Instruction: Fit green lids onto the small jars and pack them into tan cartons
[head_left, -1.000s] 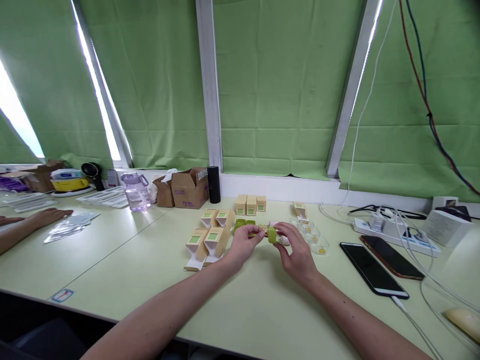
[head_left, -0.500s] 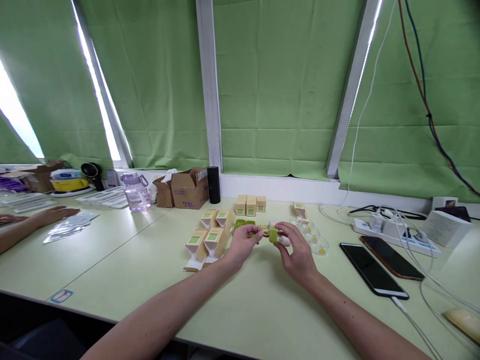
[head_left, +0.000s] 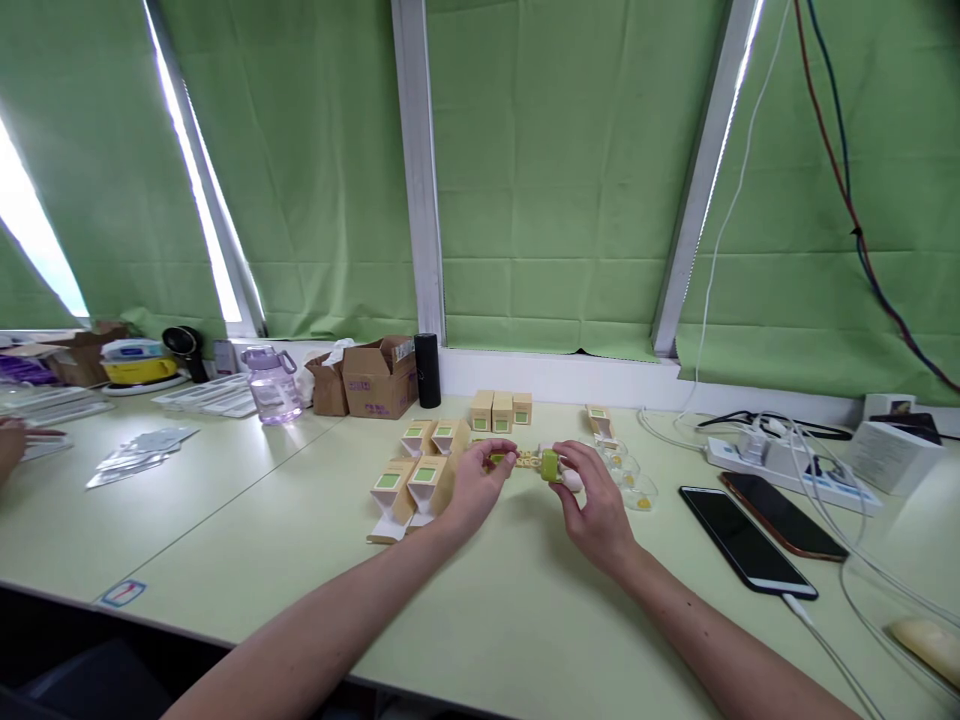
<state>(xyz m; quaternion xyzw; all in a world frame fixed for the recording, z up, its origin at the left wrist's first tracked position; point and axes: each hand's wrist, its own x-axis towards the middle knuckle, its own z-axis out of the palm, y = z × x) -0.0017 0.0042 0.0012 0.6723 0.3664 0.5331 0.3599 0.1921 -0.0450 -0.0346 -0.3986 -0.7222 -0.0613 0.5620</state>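
My right hand (head_left: 600, 505) is closed round a small green-and-white piece (head_left: 550, 465), its green end facing left. To the left of it, my left hand (head_left: 478, 485) has thumb and fingertips brought together in a pinch; anything between them is too small to make out. Small yellowish pieces (head_left: 529, 460) lie on the table between the two hands. Beside my left wrist stand several kraft-coloured boxes (head_left: 427, 478) with green labels and open flaps. Clear round cups (head_left: 639, 492) with yellow bits inside sit just past my right hand, which partly hides them.
More small boxes (head_left: 502, 411) stand at the back. Two phones (head_left: 746, 540) and a power strip (head_left: 795, 477) with cables occupy the right. Leftward are a purple water bottle (head_left: 273, 385), a cardboard box (head_left: 380, 378), flat plastic bags (head_left: 142, 455) and another person's hand (head_left: 10, 445).
My left hand has drawn a little to the left, away from the green-and-white piece. My right hand stays nearly still. The other person's hand has pulled back from the plastic bags.
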